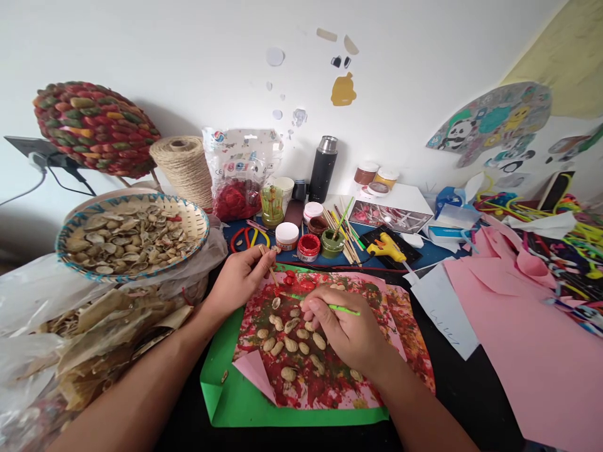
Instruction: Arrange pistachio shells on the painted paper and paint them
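My left hand (pixel 241 277) pinches a thin wooden stick (pixel 267 262) that slants down toward the paper. Something small and red is at the stick's lower end, too small to make out clearly. In my right hand (pixel 351 329) is a green paintbrush (pixel 346 310), its tip pointing left toward that stick end. Below both hands lies pink paper smeared with red and green paint (pixel 301 397), over a green sheet (pixel 221 405). Several unpainted peanuts (pixel 291 346) are scattered on it. Red-painted peanuts (pixel 307 285) lie near its far edge.
Behind the paper stand an open red paint jar (pixel 308 248) and a green paint jar (pixel 333 243) with a brush in it. A yellow glue gun (pixel 387 247) lies to their right. Shells fill a woven basket (pixel 203 233) at left. Pink sheets (pixel 522 351) spread at right.
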Demonstrator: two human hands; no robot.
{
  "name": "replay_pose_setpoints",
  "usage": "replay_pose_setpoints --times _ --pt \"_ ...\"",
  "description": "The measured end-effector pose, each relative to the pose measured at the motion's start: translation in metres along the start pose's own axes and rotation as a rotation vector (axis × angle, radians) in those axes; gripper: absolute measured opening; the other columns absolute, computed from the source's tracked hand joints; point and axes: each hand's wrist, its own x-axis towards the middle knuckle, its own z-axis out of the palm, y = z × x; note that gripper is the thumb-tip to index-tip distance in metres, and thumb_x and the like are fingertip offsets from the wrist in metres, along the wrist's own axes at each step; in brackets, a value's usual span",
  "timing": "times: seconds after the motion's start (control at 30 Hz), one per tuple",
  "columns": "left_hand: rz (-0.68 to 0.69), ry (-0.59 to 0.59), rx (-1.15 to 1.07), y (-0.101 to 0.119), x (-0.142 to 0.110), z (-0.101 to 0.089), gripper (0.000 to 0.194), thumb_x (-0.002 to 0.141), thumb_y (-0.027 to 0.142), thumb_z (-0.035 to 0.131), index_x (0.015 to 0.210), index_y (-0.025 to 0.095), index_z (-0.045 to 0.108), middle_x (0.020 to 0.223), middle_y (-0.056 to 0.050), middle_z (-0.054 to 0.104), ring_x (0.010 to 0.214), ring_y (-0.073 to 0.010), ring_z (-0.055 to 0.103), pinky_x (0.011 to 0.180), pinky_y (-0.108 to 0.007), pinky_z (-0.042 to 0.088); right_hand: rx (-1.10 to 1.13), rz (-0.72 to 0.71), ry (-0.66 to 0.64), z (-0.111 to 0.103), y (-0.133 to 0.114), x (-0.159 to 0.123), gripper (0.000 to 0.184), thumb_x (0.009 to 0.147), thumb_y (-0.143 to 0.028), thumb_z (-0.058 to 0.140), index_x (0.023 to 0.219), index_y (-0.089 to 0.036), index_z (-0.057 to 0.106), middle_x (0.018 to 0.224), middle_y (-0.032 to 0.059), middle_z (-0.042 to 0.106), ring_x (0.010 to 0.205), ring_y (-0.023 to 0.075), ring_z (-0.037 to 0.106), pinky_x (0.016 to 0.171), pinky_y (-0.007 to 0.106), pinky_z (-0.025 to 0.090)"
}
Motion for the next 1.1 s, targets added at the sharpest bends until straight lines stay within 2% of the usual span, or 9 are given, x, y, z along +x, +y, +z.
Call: replay_pose_setpoints --times 0.27,0.47,0.7,1.1 --pt "0.016 0.015 -0.006 0.0005 0.0005 0.0004 0.044 0.105 0.05 0.051 0.074 0.02 0.057 0.067 0.003 0.06 0.062 -0.0138 0.053 0.063 -0.026 0.04 -0.03 0.049 0.049 -0.0011 0.0024 0.0003 0.037 0.114 -0.036 0.046 0.087 -0.023 0.068 0.072 0.0008 0.072 0.062 0.0153 0.071 0.061 0.024 0.053" --pt "-0.013 0.109 -0.044 0.001 0.0007 -0.0009 0.042 0.104 0.05 0.052 0.074 0.02 0.057 0.065 0.003 0.057 0.061 -0.0138 0.051 0.06 -0.025 0.039 -0.038 0.024 0.042 -0.0013 0.0022 -0.0009 0.037 0.114 -0.035 0.046 0.086 -0.023 0.067 0.073 0.0008 0.072 0.063 0.0155 0.07 0.063 0.024 0.053" --pt "-0.004 0.047 0.032 -0.0012 0.0003 0.0001 0.045 0.106 0.051 0.05 0.073 0.02 0.054 0.065 0.003 0.055 0.061 -0.0138 0.05 0.062 -0.026 0.038 -0.052 0.023 0.05 -0.0019 0.0025 -0.0004 0.036 0.113 -0.033 0.046 0.086 -0.023 0.067 0.071 -0.0001 0.071 0.063 0.0151 0.07 0.063 0.025 0.052" --pt "0.012 0.03 0.025 0.0007 0.0007 -0.0004 0.044 0.105 0.05 0.049 0.072 0.021 0.052 0.065 0.004 0.055 0.062 -0.0137 0.05 0.062 -0.026 0.037 -0.041 0.038 0.098 -0.0016 0.0058 -0.0004 0.038 0.114 -0.037 0.044 0.089 -0.023 0.068 0.076 0.0026 0.074 0.068 0.0173 0.072 0.064 0.026 0.055"
